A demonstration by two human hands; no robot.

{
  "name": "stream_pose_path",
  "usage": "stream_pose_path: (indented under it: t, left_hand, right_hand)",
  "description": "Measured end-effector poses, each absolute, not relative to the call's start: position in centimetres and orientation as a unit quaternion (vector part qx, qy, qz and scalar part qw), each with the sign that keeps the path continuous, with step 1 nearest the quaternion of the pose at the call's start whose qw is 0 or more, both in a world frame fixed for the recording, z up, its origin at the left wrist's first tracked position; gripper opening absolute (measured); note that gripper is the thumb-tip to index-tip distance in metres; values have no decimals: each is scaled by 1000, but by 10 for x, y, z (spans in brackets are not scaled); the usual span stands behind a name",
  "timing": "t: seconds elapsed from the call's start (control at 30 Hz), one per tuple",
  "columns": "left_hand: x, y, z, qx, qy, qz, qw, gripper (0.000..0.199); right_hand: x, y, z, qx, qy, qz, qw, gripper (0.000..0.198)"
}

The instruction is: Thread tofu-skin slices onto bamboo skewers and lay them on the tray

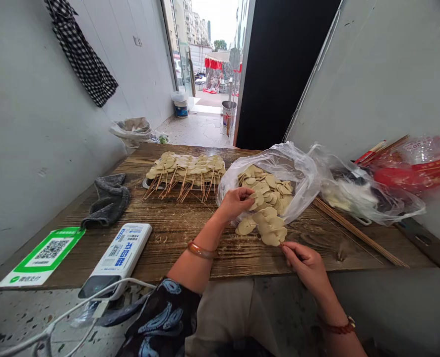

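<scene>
Between the fingers of my left hand [237,202] is a thin, pale round slice [257,200], at the front of an open clear plastic bag [304,171] with many more slices inside. My right hand [304,262] pinches the lower end of a skewer threaded with several overlapping slices [270,226]; most of its stick is hidden by the slices and my fingers. Loose slices [245,226] lie at the bag's near edge. Left of the bag, a tray holds a pile of filled skewers [186,168], their bare sticks pointing toward me.
Bare bamboo skewers [357,230] lie right of the bag, near a dark flat blade [428,245]. Another plastic bag [372,196] sits behind them. On the left are a grey cloth [108,201], a QR-code card [43,255] and a white device [121,255] with a cable [48,329].
</scene>
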State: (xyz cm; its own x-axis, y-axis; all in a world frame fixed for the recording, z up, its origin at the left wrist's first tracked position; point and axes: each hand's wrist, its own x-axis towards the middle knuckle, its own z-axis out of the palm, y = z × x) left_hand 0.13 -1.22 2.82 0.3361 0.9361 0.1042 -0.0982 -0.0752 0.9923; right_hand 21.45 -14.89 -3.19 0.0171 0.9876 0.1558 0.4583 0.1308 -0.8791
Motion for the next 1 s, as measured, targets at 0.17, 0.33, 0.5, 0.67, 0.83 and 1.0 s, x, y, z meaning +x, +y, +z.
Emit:
stream_pose_path:
  t: [0.17, 0.33, 0.5, 0.67, 0.83, 1.0]
  left_hand:
    - [2, -12, 26, 600, 365, 439, 561, 29]
    - [4, -14, 27, 605, 351, 433, 569, 33]
    - [4, -16, 30, 527, 324, 458, 638, 45]
    - [3, -18, 34, 455, 302, 462, 698, 51]
    - [4, -19, 33, 476, 290, 450, 698, 41]
    - [5, -20, 31, 482, 277, 454, 696, 33]
  right_hand:
    - [214, -148, -33, -582, -621, 320, 416, 32]
    - [213, -149, -32, -583, -621, 327, 409, 34]
    - [214, -149, -30, -580, -599, 357, 422, 37]
    - [215, -151, -30, -577, -557, 390, 452, 38]
    - [209, -153, -29, -567, -547, 406, 463, 35]
    - [200, -152, -29, -566, -559, 400, 455, 34]
